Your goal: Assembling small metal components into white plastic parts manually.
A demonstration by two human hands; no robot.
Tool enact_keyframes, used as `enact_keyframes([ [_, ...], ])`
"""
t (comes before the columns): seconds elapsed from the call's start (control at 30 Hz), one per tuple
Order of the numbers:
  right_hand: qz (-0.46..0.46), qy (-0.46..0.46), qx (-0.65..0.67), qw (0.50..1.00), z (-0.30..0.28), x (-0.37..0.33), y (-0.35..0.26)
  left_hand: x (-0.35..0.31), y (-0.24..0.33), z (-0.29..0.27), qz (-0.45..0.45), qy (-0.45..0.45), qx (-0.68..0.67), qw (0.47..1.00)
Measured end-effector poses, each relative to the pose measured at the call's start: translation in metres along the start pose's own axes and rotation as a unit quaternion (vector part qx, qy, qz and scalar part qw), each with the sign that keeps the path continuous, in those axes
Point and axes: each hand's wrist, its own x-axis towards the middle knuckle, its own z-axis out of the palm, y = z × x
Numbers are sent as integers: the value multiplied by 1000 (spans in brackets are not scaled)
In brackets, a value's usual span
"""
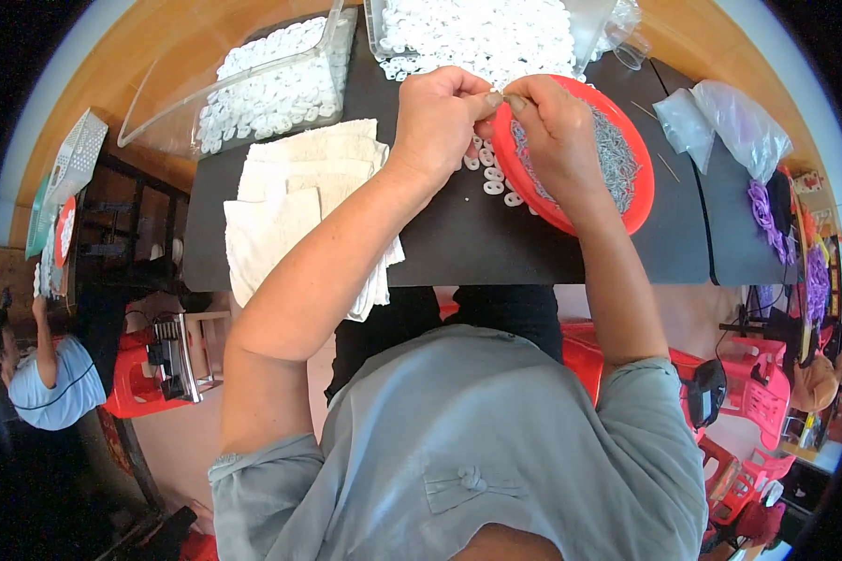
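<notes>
In the head view, the left hand [440,122] and right hand [559,126] are pinched closed, fingertips together near the far left edge of the red bowl [642,208], but what they pinch is too tiny to tell. Little white pieces [493,174] with holes lie on the dark table [440,257] beside the bowl, and thin grey bits [617,159] fill it. Both look light and hard; the smooth white ones may slip, so pinch their rims, and take one grey bit by its middle.
</notes>
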Motion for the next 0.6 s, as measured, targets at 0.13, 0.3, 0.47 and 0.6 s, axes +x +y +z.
enact_keyframes([
  [0.13,-18,2,-17,1000,0,-1,0,2,-1,-3,18,-21,44,999],
  [0.3,-30,-5,-40,999,0,-3,0,1,-2,-2,36,-16,91,995],
  [0.47,-15,-15,-55,998,4,-6,-6,0,-12,0,64,-1,120,991],
  [0.6,-47,14,-42,998,11,-8,-7,0,-25,3,121,52,150,980],
])
